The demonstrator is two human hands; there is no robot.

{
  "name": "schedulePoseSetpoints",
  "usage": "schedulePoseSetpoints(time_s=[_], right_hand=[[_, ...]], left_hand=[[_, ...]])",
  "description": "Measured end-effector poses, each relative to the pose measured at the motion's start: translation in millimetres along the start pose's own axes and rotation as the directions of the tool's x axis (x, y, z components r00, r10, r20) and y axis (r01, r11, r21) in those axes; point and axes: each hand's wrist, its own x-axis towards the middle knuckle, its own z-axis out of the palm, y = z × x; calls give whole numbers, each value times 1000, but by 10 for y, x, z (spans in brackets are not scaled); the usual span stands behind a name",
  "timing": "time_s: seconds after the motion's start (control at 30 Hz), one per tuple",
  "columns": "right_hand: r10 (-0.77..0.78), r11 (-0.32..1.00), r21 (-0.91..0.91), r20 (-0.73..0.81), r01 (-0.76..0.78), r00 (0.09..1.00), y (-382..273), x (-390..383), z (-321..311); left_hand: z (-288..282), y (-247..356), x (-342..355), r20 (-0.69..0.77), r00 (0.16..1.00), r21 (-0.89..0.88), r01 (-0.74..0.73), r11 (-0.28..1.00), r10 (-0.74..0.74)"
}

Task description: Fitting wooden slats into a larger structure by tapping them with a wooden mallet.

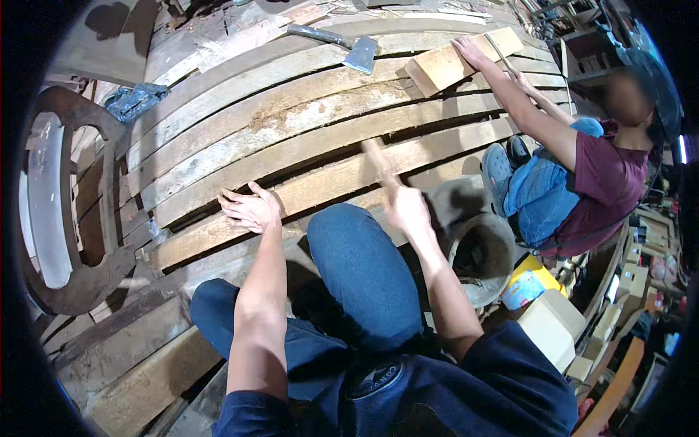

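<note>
My left hand lies with fingers spread on a long wooden plank, near its left end. To the right, my right hand is closed round a short, light brown, stick-like thing. Motion smears that thing, so its exact kind cannot be made out; its far end is over the same plank. My knee is bent between the two arms, close to the plank's near edge.
An axe lies on the slatted boards at the far side. At right a seated person has a hand on a thick wood block. A bucket stands beside my right arm; a curved frame is at left.
</note>
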Motion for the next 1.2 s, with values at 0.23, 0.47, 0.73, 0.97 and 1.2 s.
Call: schedulePoseSetpoints(time_s=[0.23,0.47,0.73,0.97,1.2], right_hand=[[104,957,-267,-56,-116,993,394,427,-694],[-25,986,-150,330,78,944,-74,563,-696],[1,884,-460,185,86,983,253,658,-700],[248,965,-122,136,-233,959,187,728,-882],[35,994,-109,251,-8,967,157,681,-725]], left_hand=[[-2,-6,66,49,998,63,24,998,-27],[-18,-44,86,37,999,111,11,994,-15],[17,82,24,54,999,88,-5,996,0],[5,-1,93,71,997,152,21,988,-32],[13,-84,106,81,996,142,25,990,-36]])
